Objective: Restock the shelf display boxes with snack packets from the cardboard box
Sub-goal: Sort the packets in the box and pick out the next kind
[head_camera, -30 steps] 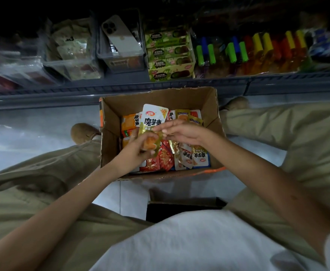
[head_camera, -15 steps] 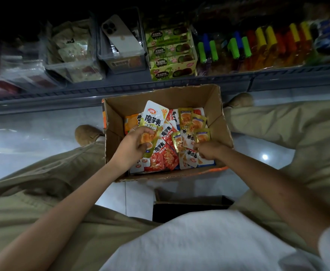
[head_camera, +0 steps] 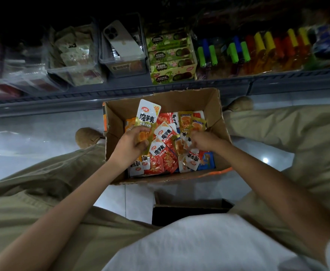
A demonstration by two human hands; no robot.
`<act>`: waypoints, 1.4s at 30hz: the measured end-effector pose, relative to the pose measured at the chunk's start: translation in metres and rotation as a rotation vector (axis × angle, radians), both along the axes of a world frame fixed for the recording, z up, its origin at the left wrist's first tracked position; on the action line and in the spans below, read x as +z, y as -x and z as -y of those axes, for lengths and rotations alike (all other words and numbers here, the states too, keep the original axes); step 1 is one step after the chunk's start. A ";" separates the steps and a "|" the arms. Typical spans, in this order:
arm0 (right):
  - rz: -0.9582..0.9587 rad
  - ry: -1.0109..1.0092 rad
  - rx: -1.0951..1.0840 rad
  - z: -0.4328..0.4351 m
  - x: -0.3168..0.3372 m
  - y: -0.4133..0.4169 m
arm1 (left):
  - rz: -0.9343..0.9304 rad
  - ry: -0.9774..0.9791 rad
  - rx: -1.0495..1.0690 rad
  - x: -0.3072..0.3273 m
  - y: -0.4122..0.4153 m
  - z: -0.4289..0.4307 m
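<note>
The packets lie loose and overlapping in the box, which sits on the floor between the person's legs, just near of the shelf. By their look, each packet is light, flat, soft-sided and glossy, so a stack is likely to slide apart. Pinch across the flat faces near one short end, thumb on top, and square the edges before lifting. The left hand grips a stack in this way over the left half of the box. The right hand is down among the gold packets at the right, fingers curled; whether they have closed on one cannot be told. On the shelf, clear bins stand at far left. A phone lies in the middle bin and would probably obstruct filling it. A green carton and coloured tubes stand further right. The far wall of the box rises between the hands and the shelf.
</note>
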State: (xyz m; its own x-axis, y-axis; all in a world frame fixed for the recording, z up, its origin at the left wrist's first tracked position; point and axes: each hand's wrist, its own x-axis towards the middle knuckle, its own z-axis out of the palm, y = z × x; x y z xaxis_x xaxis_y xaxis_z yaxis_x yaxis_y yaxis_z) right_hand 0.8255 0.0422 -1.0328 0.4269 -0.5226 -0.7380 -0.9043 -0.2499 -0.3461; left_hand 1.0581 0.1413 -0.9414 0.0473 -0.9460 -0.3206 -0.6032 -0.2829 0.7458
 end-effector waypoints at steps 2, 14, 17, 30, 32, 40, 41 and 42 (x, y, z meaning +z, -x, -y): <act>0.217 0.011 -0.125 0.017 0.023 -0.009 | -0.020 -0.011 0.015 0.004 0.001 0.004; 1.313 -0.752 -0.890 0.015 0.127 -0.051 | -0.303 0.209 0.238 0.037 0.023 0.034; 1.377 -0.710 -0.926 0.014 0.147 -0.057 | -0.376 0.328 0.318 0.054 0.031 0.045; 1.341 0.245 -0.597 0.075 0.284 -0.090 | -0.002 0.742 0.073 0.174 0.019 0.118; 1.420 0.285 -0.506 0.082 0.306 -0.100 | 0.028 0.810 0.091 0.190 0.006 0.129; 1.586 0.623 -0.337 0.127 0.383 -0.137 | 0.471 0.956 0.227 0.231 -0.033 0.158; 1.600 0.670 -0.337 0.134 0.390 -0.143 | 0.543 0.964 0.248 0.230 -0.039 0.163; 1.608 0.703 -0.334 0.141 0.396 -0.150 | 0.591 0.956 0.266 0.230 -0.046 0.168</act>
State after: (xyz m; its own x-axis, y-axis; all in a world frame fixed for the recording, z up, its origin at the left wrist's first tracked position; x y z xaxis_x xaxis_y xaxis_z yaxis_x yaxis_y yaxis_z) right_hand 0.9754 -0.0987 -0.6364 0.2514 -0.7309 0.6345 0.1438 -0.6200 -0.7713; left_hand 1.1036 -0.0265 -0.7118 0.1857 -0.7279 0.6601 -0.9356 0.0742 0.3451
